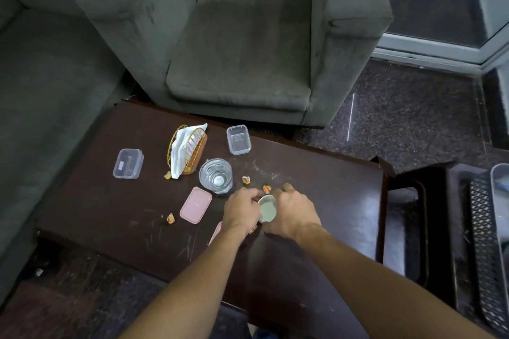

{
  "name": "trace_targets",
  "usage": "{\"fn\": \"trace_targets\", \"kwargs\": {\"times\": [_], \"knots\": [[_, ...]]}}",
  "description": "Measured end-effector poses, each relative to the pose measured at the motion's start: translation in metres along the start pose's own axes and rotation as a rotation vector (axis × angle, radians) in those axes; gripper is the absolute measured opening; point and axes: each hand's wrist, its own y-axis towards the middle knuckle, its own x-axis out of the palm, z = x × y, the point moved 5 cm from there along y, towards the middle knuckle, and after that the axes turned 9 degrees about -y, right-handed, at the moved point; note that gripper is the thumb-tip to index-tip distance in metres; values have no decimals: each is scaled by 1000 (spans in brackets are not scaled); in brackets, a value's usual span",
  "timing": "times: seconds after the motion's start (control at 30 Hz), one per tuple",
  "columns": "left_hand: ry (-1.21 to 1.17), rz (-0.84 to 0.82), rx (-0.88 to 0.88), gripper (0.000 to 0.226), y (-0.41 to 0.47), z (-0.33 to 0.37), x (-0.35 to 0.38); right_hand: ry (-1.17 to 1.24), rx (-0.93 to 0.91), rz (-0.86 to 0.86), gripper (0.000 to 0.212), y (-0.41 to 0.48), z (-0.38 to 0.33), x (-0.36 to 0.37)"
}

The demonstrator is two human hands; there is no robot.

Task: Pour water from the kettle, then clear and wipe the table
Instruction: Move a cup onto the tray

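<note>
A small pale green cup (267, 211) sits between my two hands above the dark wooden table (110, 201). My left hand (242, 208) grips its left side and my right hand (293, 209) curls round its right side. Just beyond the hands stands a clear glass (215, 175) with water in it. Crumpled orange wrappers lie scattered: one (246, 180) by the glass, one (267, 188) at my fingertips, one (170, 218) nearer the front, one (167, 175) by the napkin holder. No kettle is in view.
A gold wire napkin holder (187, 150) with white napkins, two clear plastic boxes (128, 163) (238, 139) and a pink lid (195, 204) lie on the table. A grey armchair (239, 44) stands behind it, a sofa (41, 91) at left, a dark side stand with a mesh tray (484, 242) at right.
</note>
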Motion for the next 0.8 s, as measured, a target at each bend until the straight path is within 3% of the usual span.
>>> {"fn": "trace_targets", "kwargs": {"times": [0.17, 0.33, 0.43, 0.53, 0.8], "knots": [[-66, 11, 216, 48, -5, 62, 13, -35, 50, 98, 66, -15, 50, -56], [-190, -61, 452, 54, -6, 196, 72, -78, 245, 275, 69, -44, 166, -154], [-364, -187, 482, 54, -18, 279, 129, -106, 405, 325, 82, -82, 251, -203], [-470, -352, 492, 52, -39, 347, 191, -123, 533, 337, 71, -120, 330, -236], [-366, -580, 508, 50, -82, 429, 319, -35, 751, 278, 72, -185, 470, -242]]}}
